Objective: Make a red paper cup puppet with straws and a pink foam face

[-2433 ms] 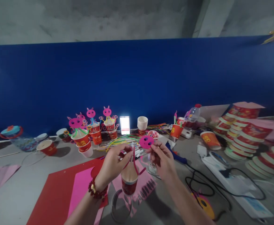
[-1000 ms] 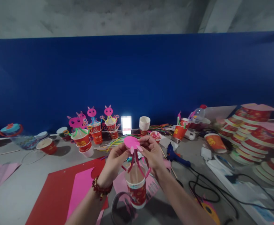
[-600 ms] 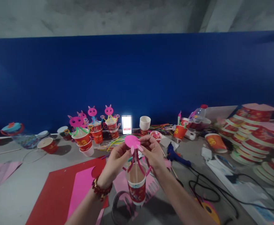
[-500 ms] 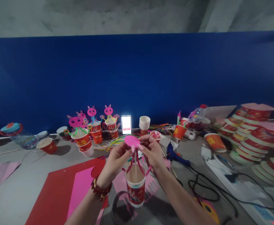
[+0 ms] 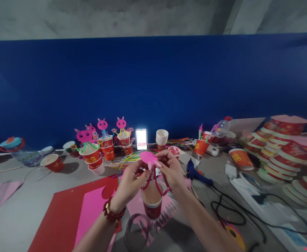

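Observation:
My left hand (image 5: pixel 133 179) and my right hand (image 5: pixel 172 172) pinch a pink paper disc (image 5: pixel 147 157) from its two sides, thumbs at its near edge. Dark pink pipe cleaners (image 5: pixel 156 182) run down from under the disc to a red patterned paper cup (image 5: pixel 152 208). The cup hangs tilted below my hands, its open mouth facing up toward me. How the pipe cleaners are fixed inside is hard to see. Beneath the cup lies pink paper (image 5: pixel 166 207) with several cut-out shapes along it. A ring-shaped roll (image 5: pixel 126 232) lies just left of the cup.
Red sheets (image 5: pixel 56 213) lie at left. Finished-looking cups with pink animal faces (image 5: pixel 84 135) stand behind them. A blue glue gun (image 5: pixel 199 176), its black cable and a white power strip (image 5: pixel 263 206) lie at right, near stacked cups (image 5: pixel 281 147). Loose pipe cleaners (image 5: pixel 128 160) lie behind my hands.
The cup has swung up and away from me, so its base sits higher and more of its mouth faces me. Both hands keep their hold on the disc, nearly in place.

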`<state>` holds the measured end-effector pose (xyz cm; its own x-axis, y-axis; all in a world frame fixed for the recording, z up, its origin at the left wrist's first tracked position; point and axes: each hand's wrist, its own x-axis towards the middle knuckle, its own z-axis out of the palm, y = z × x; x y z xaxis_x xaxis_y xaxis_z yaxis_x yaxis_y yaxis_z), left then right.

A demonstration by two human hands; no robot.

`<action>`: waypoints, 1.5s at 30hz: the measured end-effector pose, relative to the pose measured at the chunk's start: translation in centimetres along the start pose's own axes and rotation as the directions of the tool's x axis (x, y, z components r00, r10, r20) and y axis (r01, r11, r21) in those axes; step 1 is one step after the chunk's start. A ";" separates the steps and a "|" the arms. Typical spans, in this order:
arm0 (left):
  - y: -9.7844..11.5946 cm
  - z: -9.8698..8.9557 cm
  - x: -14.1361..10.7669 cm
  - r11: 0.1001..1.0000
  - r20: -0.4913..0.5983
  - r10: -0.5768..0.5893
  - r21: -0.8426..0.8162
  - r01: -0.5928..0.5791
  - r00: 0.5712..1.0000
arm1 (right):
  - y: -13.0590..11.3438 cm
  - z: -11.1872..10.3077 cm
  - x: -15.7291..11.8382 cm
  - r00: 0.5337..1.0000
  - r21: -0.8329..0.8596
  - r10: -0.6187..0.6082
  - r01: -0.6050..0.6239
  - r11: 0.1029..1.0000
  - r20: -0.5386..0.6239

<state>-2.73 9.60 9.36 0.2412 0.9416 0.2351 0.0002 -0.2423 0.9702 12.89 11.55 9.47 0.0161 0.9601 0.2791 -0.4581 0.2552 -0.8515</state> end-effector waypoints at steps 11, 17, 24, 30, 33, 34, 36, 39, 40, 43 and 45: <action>-0.1 -0.1 0.0 0.996 0.039 -0.037 -0.086 0.040 0.999 | -0.3 0.1 -0.3 0.998 0.025 0.040 -0.041 0.999 0.046; -0.1 0.0 0.0 0.995 0.014 -0.022 -0.094 0.023 1.000 | 0.0 0.1 -0.3 0.999 0.010 0.027 -0.028 1.000 0.034; 0.6 0.2 0.0 0.987 0.031 -0.003 -0.160 0.008 1.000 | 0.0 0.4 -0.6 1.000 -0.004 0.010 -0.010 1.000 0.013; 1.1 0.4 0.0 0.971 0.024 -0.042 -0.234 0.046 0.999 | 0.0 0.5 -0.8 1.000 -0.005 -0.015 0.015 1.000 0.021; 1.6 0.4 0.0 0.956 0.056 -0.074 -0.280 0.087 0.996 | 0.0 0.5 -0.8 0.999 0.022 -0.029 0.028 0.999 0.029; 1.8 0.4 0.0 0.952 0.064 -0.087 -0.290 0.102 0.994 | 0.0 0.5 -0.7 0.999 0.032 -0.037 0.036 0.999 0.029; 2.1 0.4 0.0 0.947 0.073 -0.101 -0.297 0.119 0.992 | 0.0 0.5 -0.7 0.998 0.039 -0.056 0.055 0.998 0.031; 2.2 0.4 0.0 0.952 0.078 -0.095 -0.283 0.113 0.992 | 0.0 0.5 -0.8 0.997 0.030 -0.061 0.060 0.998 0.039; 2.2 0.4 -0.1 0.955 0.077 -0.091 -0.276 0.109 0.993 | 0.0 0.5 -0.8 0.998 0.025 -0.054 0.054 0.998 0.037; 1.8 0.4 -0.2 0.962 0.061 -0.091 -0.254 0.103 0.994 | -0.1 0.4 -0.8 0.999 0.018 -0.036 0.035 0.999 0.022; 1.6 0.3 -0.2 0.966 0.038 -0.080 -0.242 0.087 0.996 | -0.1 0.4 -0.8 0.999 0.031 -0.026 0.026 0.999 0.028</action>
<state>-2.45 8.94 10.87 0.2768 0.9484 0.1544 -0.2140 -0.0958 0.9721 12.60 10.70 9.52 0.0032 0.9495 0.3139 -0.4850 0.2759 -0.8299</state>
